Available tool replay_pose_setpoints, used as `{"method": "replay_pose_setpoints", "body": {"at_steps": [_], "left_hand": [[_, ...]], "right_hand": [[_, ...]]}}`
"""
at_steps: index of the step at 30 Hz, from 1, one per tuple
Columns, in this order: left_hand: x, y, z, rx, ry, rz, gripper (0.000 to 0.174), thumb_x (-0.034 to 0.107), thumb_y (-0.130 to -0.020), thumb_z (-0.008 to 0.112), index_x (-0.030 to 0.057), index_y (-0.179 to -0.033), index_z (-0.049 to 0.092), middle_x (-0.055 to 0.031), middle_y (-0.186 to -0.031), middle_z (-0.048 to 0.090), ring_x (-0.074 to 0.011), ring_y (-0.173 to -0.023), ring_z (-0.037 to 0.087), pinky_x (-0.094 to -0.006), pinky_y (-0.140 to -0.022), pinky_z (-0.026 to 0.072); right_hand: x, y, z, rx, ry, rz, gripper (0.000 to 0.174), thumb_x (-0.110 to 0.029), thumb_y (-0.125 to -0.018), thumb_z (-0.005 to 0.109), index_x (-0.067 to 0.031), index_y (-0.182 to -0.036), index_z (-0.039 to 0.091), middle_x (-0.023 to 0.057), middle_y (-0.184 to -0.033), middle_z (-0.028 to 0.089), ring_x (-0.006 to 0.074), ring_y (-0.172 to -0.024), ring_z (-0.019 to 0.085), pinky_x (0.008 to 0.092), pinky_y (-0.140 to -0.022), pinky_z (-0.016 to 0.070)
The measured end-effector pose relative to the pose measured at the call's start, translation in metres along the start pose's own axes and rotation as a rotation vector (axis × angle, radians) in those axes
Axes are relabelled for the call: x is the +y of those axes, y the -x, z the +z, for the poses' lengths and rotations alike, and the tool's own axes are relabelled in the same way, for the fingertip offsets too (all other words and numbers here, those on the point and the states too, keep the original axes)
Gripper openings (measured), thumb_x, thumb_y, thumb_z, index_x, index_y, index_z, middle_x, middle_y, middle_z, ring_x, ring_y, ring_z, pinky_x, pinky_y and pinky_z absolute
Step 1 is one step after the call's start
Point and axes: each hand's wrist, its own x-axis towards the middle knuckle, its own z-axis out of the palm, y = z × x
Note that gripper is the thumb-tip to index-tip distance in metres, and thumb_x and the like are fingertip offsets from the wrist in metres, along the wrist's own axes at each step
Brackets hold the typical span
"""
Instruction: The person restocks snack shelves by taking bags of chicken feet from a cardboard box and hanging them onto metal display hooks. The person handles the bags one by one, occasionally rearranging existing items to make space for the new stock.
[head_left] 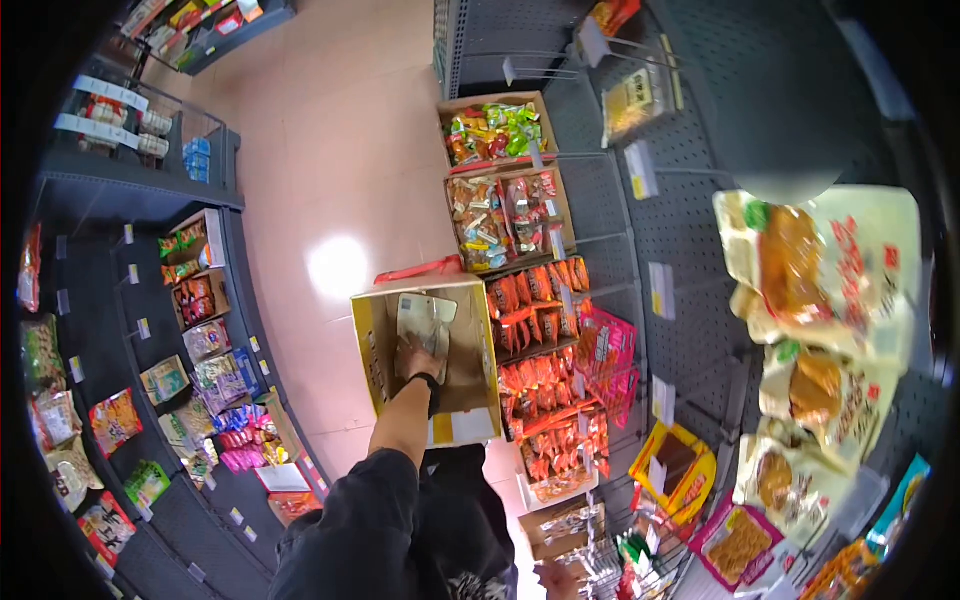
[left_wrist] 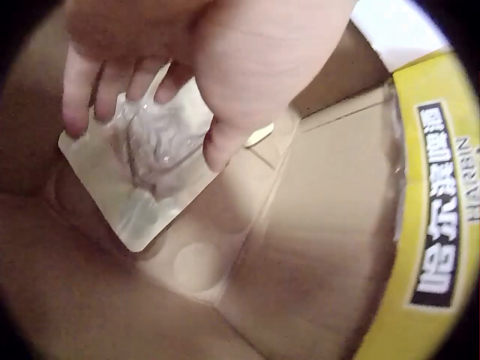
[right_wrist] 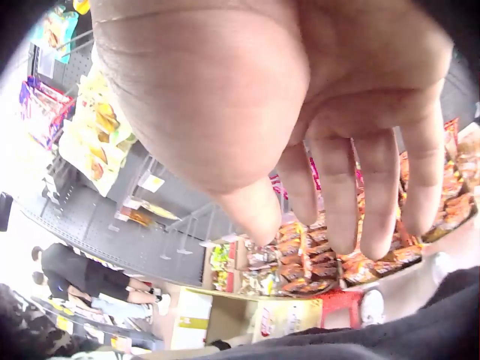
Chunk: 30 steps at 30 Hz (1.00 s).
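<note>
My left hand point(head_left: 422, 362) reaches down into a cardboard box point(head_left: 474, 350) with a yellow printed outside. In the left wrist view its fingers are spread over a pale, flat food pouch point(left_wrist: 142, 202) with a clear, crinkled middle. The fingertips lie at the pouch's left and upper part, and the thumb tip is at its right edge. The box's inner walls surround the pouch. My right hand point(right_wrist: 352, 127) hangs away from the box, its fingers extended with nothing in them. Only a small part of it shows low in the head view.
A red stool point(head_left: 420, 270) shows under the box. To the right run trays of orange-red snack packets point(head_left: 540, 300) and hanging pouches point(head_left: 820, 270). Shelves with bagged goods point(head_left: 115, 420) line the left. Two people point(right_wrist: 90, 274) stand farther off, and a wire basket point(head_left: 650, 570) is low right.
</note>
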Motion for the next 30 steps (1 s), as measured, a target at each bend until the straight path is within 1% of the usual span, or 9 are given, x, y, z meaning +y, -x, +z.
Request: {"method": "replay_pose_setpoints", "body": {"at_steps": [2,9,12,14,16,20,24,28,30], "left_hand": [[0.005,0.007,-0.003,0.063,-0.065,0.087,0.109,0.045,-0.067,0.076,0.0127,-0.148,0.010,-0.0204,-0.151,0.013,-0.0389,-0.136,0.023,-0.0481,-0.106,0.0323],[0.012,-0.004,0.014,0.047,-0.221,0.084,0.114,0.041,-0.068,0.074,0.0050,-0.148,0.001,-0.0191,-0.151,0.014,-0.0415,-0.136,0.021,-0.0487,-0.110,0.0231],[-0.005,-0.010,0.013,0.164,0.134,0.254,0.084,0.012,-0.069,0.063,0.0081,-0.143,0.023,-0.0242,-0.137,0.042,-0.0350,-0.127,0.041,-0.0405,-0.107,0.0347],[-0.004,-0.011,-0.012,-0.042,0.203,0.240,0.058,0.014,-0.074,0.060,0.0025,-0.128,0.044,-0.0243,-0.109,0.061,-0.0395,-0.104,0.058,-0.0434,-0.088,0.0487],[0.008,0.031,-0.056,0.089,0.317,0.367,0.040,0.015,-0.078,0.057,0.0003,-0.114,0.055,-0.0248,-0.106,0.062,-0.0402,-0.103,0.058,-0.0433,-0.086,0.0483],[-0.002,0.053,-0.088,0.193,0.292,0.438,0.029,0.011,-0.075,0.056,0.0009,-0.102,0.059,-0.0272,-0.097,0.063,-0.0417,-0.095,0.060,-0.0467,-0.081,0.0494],[-0.016,0.169,-0.151,0.252,0.332,0.754,0.038,0.007,-0.071,0.065,0.0029,-0.108,0.060,-0.0207,-0.099,0.066,-0.0358,-0.093,0.064,-0.0400,-0.083,0.0505],[-0.016,0.305,-0.189,-0.809,0.974,0.861,0.048,-0.011,-0.075,0.059,0.0001,-0.121,0.055,-0.0061,-0.116,0.062,-0.0194,-0.105,0.059,-0.0332,-0.094,0.0460],[-0.009,0.366,-0.197,-1.025,0.859,0.915,0.048,-0.009,-0.076,0.063,-0.0026,-0.123,0.053,-0.0092,-0.123,0.058,-0.0198,-0.113,0.054,-0.0328,-0.100,0.0409]], "right_hand": [[0.035,0.010,0.018,-0.010,-0.308,0.082,0.032,-0.019,-0.096,0.048,0.0013,-0.121,0.054,0.0139,-0.104,0.066,0.0188,-0.097,0.062,0.0311,-0.085,0.0481],[-0.001,-0.010,0.024,-0.014,0.042,-0.075,0.026,-0.002,-0.087,0.055,-0.0034,-0.112,0.061,0.0104,-0.107,0.066,0.0166,-0.094,0.063,0.0302,-0.076,0.0510],[-0.004,-0.021,0.026,0.031,0.004,-0.274,0.023,-0.003,-0.085,0.060,-0.0031,-0.107,0.063,0.0090,-0.109,0.065,0.0177,-0.087,0.065,0.0295,-0.074,0.0520],[0.031,-0.038,0.036,0.069,-0.149,-0.332,0.025,-0.006,-0.085,0.060,-0.0035,-0.110,0.062,0.0086,-0.107,0.066,0.0179,-0.082,0.066,0.0294,-0.072,0.0531],[-0.039,-0.023,0.016,0.051,-0.042,-0.311,0.030,-0.016,-0.087,0.062,-0.0058,-0.115,0.059,0.0087,-0.096,0.068,0.0182,-0.079,0.067,0.0315,-0.070,0.0539],[-0.021,-0.054,0.006,0.094,-0.001,-0.638,0.034,-0.024,-0.089,0.061,-0.0041,-0.116,0.058,0.0095,-0.092,0.068,0.0182,-0.081,0.066,0.0316,-0.070,0.0523],[-0.025,-0.103,0.001,-0.009,-0.015,-0.737,0.037,-0.025,-0.088,0.063,-0.0013,-0.116,0.056,0.0105,-0.094,0.068,0.0179,-0.087,0.067,0.0286,-0.076,0.0518],[-0.081,-0.057,-0.015,0.033,-0.115,-0.795,0.053,-0.026,-0.087,0.066,0.0012,-0.128,0.047,0.0125,-0.113,0.063,0.0190,-0.103,0.062,0.0306,-0.087,0.0491],[-0.102,-0.031,-0.011,0.132,-0.247,-0.992,0.054,-0.031,-0.086,0.066,-0.0029,-0.128,0.047,0.0162,-0.109,0.063,0.0242,-0.097,0.065,0.0337,-0.082,0.0506]]}}
